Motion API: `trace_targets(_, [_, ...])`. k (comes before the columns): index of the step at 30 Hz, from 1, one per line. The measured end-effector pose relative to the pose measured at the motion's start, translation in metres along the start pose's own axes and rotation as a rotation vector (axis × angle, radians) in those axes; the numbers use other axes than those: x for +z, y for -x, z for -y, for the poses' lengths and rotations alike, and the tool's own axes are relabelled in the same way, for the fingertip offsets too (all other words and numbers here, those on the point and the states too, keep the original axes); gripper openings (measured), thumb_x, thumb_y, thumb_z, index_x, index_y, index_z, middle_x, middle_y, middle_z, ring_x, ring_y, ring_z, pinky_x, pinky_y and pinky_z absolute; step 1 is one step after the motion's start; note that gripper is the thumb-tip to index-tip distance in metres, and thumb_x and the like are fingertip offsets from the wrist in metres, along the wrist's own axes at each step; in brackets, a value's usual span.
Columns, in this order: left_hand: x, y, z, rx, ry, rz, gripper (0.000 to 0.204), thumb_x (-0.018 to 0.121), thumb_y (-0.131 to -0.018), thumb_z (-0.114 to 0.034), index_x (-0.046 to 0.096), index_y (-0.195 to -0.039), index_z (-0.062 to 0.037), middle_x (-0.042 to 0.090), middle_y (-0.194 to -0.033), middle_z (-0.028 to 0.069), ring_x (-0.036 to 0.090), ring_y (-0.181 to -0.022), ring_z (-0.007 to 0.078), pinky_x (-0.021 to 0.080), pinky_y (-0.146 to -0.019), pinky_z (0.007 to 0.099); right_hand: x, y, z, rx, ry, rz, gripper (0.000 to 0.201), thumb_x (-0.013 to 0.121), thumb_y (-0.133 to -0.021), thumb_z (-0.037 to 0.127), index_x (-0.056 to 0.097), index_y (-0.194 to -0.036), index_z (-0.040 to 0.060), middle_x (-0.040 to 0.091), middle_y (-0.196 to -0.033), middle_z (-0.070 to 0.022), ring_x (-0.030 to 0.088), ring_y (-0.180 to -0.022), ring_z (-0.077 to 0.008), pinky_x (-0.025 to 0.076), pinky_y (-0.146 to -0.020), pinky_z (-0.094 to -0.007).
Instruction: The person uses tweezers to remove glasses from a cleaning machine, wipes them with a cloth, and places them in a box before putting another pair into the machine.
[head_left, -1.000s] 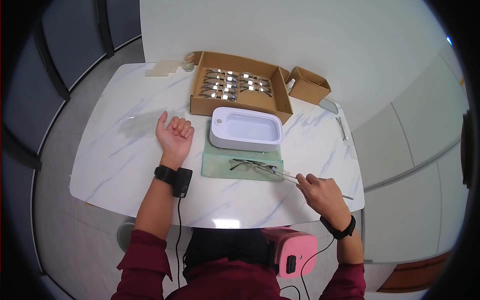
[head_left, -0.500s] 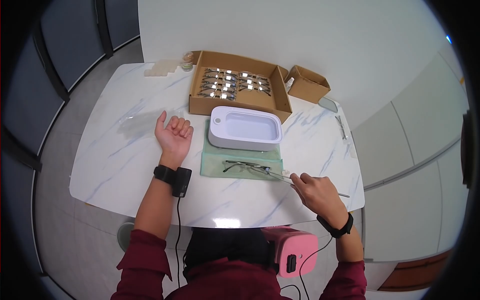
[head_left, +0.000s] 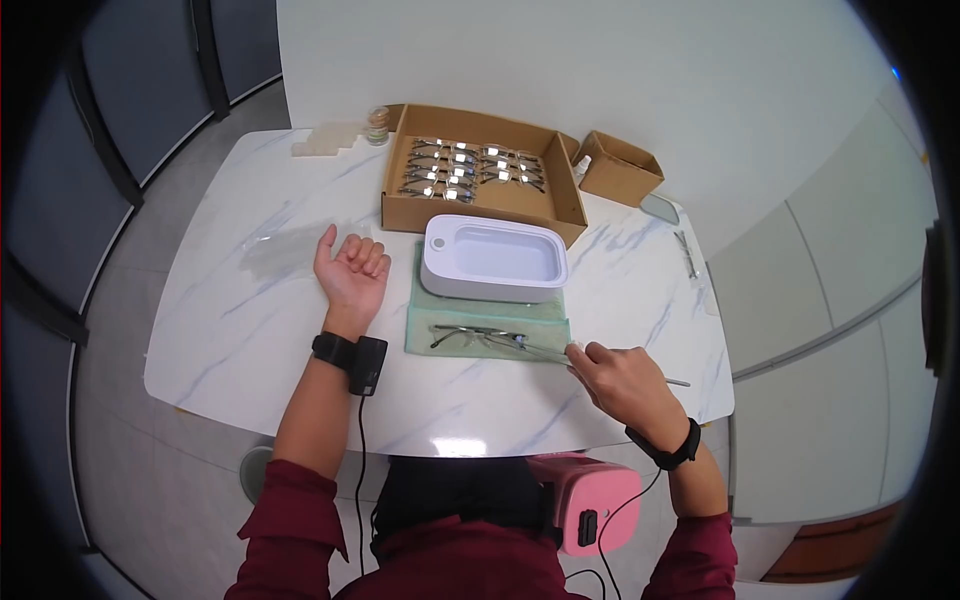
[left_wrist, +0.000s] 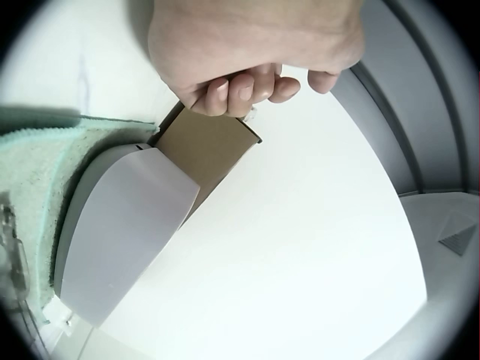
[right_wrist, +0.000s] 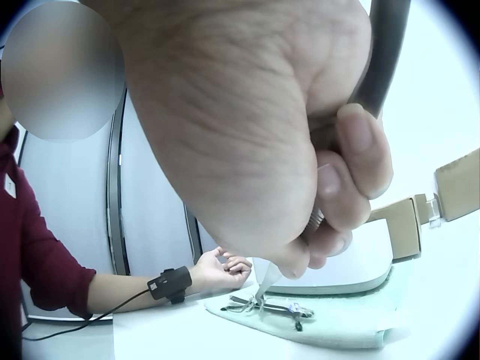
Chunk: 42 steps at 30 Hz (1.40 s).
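My right hand (head_left: 625,385) grips metal tweezers (head_left: 677,382), whose tips point left to a pair of glasses (head_left: 480,334). The glasses overlap the front part of a green cloth (head_left: 420,340), and their right end is at the tweezer tips. In the right wrist view, curled fingers (right_wrist: 330,187) wrap the ridged tweezer handle. My left hand (head_left: 352,270) lies palm up over the table left of the cloth, its fingers loosely curled around nothing. On the back part of the cloth sits a white ultrasonic-cleaner-like tub (head_left: 490,285).
Behind the tub, a cardboard tray (head_left: 520,212) holds several pairs of glasses in two columns. A smaller cardboard box (head_left: 625,180) and a white bottle (head_left: 582,167) stand to its right. More tweezers (head_left: 686,253) lie at the right edge. Stacked round containers (head_left: 377,125) stand at the back left.
My right hand has moved left with the tweezers, and the glasses have shifted left over the cloth. My left hand stays where it was.
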<state>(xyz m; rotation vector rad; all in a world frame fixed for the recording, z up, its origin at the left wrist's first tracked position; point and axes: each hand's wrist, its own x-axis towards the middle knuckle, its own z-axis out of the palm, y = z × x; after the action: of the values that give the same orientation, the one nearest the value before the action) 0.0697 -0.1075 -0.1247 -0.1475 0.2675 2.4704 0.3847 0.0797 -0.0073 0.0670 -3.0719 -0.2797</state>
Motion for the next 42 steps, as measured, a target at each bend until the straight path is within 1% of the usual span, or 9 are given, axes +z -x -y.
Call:
trace_targets(5, [0.001, 0.0, 0.0, 0.011, -0.009, -0.018, 0.051, 0.057, -0.094, -0.04, 0.028, -0.061, -0.0133, 0.021, -0.06, -0.001, 0.025, -0.055, 0.014, 0.023, -0.054, 0.0294, 0.0, -0.001, -0.002, -0.004, -0.004, 0.002, 0.011, 0.059, -0.093, 0.013, 0.057, -0.099, 0.0037, 0.059, -0.073, -0.0076, 0.062, -0.053, -0.0266, 0.051, -0.047, -0.0377])
trace_targets(8, [0.0, 0.0, 0.001, -0.004, -0.007, 0.021, 0.05, 0.057, -0.093, -0.039, 0.028, -0.062, -0.0131, 0.021, -0.06, -0.0011, 0.024, -0.056, 0.0139, 0.023, -0.054, 0.0294, -0.002, 0.0, 0.0, 0.007, 0.008, -0.016, 0.012, 0.06, -0.093, 0.014, 0.057, -0.098, 0.0036, 0.059, -0.073, -0.0078, 0.062, -0.053, -0.0267, 0.05, -0.047, -0.0378])
trace_targets(10, [0.006, 0.002, 0.002, 0.024, -0.033, -0.039, 0.05, 0.058, -0.093, -0.039, 0.029, -0.062, -0.013, 0.021, -0.06, -0.0011, 0.024, -0.056, 0.0138, 0.023, -0.054, 0.0293, 0.0, 0.0, 0.0, 0.002, -0.032, 0.019, 0.013, 0.06, -0.093, 0.015, 0.058, -0.1, 0.0035, 0.059, -0.073, -0.0078, 0.062, -0.053, -0.0264, 0.05, -0.047, -0.0377])
trace_targets(13, [0.0, 0.0, 0.0, -0.002, -0.003, 0.02, 0.05, 0.058, -0.093, -0.039, 0.029, -0.062, -0.0129, 0.021, -0.06, -0.001, 0.025, -0.056, 0.0139, 0.023, -0.054, 0.0293, -0.002, 0.0, 0.001, 0.003, 0.001, -0.025, 0.015, 0.061, -0.093, 0.015, 0.058, -0.1, 0.0034, 0.059, -0.073, -0.008, 0.062, -0.053, -0.0264, 0.05, -0.047, -0.0378])
trace_targets(22, [-0.001, -0.001, 0.001, 0.009, -0.012, 0.017, 0.05, 0.058, -0.093, -0.039, 0.029, -0.062, -0.0128, 0.022, -0.059, -0.0008, 0.025, -0.055, 0.0141, 0.023, -0.054, 0.0293, 0.003, 0.002, -0.001, 0.011, -0.053, 0.022, 0.017, 0.06, -0.094, 0.016, 0.058, -0.105, 0.0035, 0.06, -0.075, -0.0084, 0.063, -0.055, -0.0272, 0.05, -0.048, -0.0379])
trace_targets(29, [0.0, -0.001, 0.001, -0.002, -0.001, 0.024, 0.05, 0.058, -0.093, -0.038, 0.029, -0.062, -0.0128, 0.022, -0.059, -0.0009, 0.025, -0.055, 0.014, 0.023, -0.054, 0.0294, 0.001, 0.008, -0.002, 0.042, -0.009, 0.004, 0.017, 0.059, -0.094, 0.017, 0.058, -0.104, 0.0038, 0.06, -0.073, -0.0081, 0.063, -0.055, -0.0279, 0.051, -0.048, -0.0383])
trace_targets(31, [0.003, 0.001, 0.001, 0.018, -0.026, -0.018, 0.05, 0.058, -0.093, -0.039, 0.029, -0.062, -0.0129, 0.021, -0.06, -0.0011, 0.024, -0.055, 0.0139, 0.023, -0.054, 0.0293, -0.001, 0.007, -0.002, 0.045, -0.009, 0.024, 0.019, 0.06, -0.094, 0.017, 0.06, -0.107, 0.0036, 0.06, -0.072, -0.0079, 0.062, -0.054, -0.0277, 0.05, -0.048, -0.0385])
trace_targets(37, [0.004, 0.001, 0.001, 0.022, -0.024, -0.025, 0.05, 0.058, -0.093, -0.039, 0.028, -0.062, -0.0133, 0.021, -0.06, -0.0012, 0.024, -0.055, 0.0139, 0.023, -0.054, 0.0292, 0.006, 0.014, -0.008, 0.054, -0.006, 0.03, 0.025, 0.061, -0.093, 0.017, 0.061, -0.114, 0.0041, 0.059, -0.071, -0.0074, 0.062, -0.054, -0.0266, 0.049, -0.048, -0.0383])
trace_targets(42, [-0.002, 0.0, -0.001, 0.013, -0.007, 0.006, 0.05, 0.058, -0.093, -0.039, 0.028, -0.062, -0.0133, 0.021, -0.06, -0.0012, 0.024, -0.055, 0.014, 0.023, -0.054, 0.0292, -0.002, 0.02, -0.013, 0.077, 0.041, 0.038, 0.022, 0.061, -0.093, 0.017, 0.061, -0.11, 0.004, 0.059, -0.071, -0.0074, 0.062, -0.055, -0.0264, 0.049, -0.049, -0.0381])
